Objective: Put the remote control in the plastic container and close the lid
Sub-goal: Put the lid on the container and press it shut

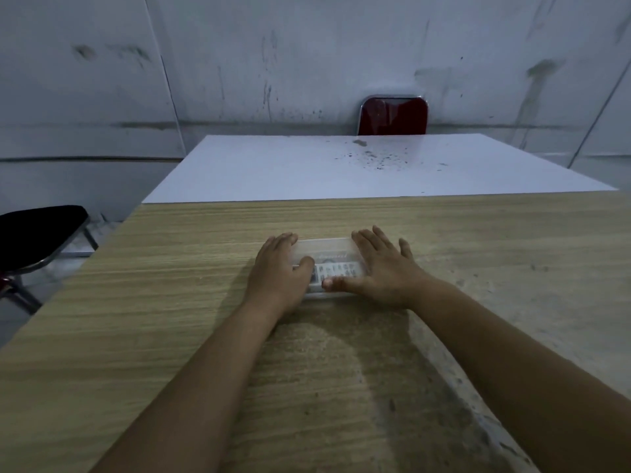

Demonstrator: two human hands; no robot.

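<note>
Hands lay flat and open on a clear plastic container (324, 264) on the desk (170, 302), so the closing step seemed to be under way. The left hand (278, 271) pressed one end and the right hand (382, 271) pressed the other, fingers spread, gripping nothing. The remote control (338, 270) lay inside the box, between the two hands, its buttons showing through the lid (324, 249). Next, I think, both hands needed to push down evenly along the edges until the lid shut. I could not tell if it had clicked yet.
</note>
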